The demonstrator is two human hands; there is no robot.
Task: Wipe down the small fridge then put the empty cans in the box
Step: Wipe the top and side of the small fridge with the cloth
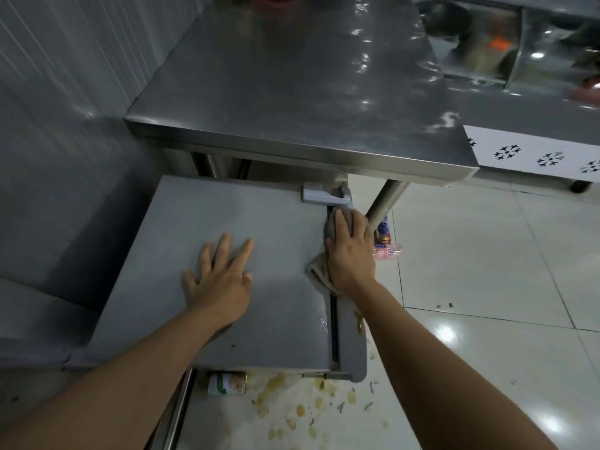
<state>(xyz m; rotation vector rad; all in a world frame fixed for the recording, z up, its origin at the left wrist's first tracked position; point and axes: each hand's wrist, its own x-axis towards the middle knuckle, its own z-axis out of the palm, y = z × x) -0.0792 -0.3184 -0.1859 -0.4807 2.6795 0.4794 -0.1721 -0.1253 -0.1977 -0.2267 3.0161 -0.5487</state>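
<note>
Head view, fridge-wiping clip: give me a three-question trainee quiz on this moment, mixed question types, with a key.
1. True or false: the left hand holds the cloth.
2. Where does the right hand press the cloth?
A. in the middle of the fridge top
B. at the fridge top's right edge, near the hinge
C. on the steel table
3. Fill in: a green and white can lies on its side on the ____, at the near end of the fridge.

Key
1. False: it lies flat and open on the fridge top.
2. B
3. floor
</note>
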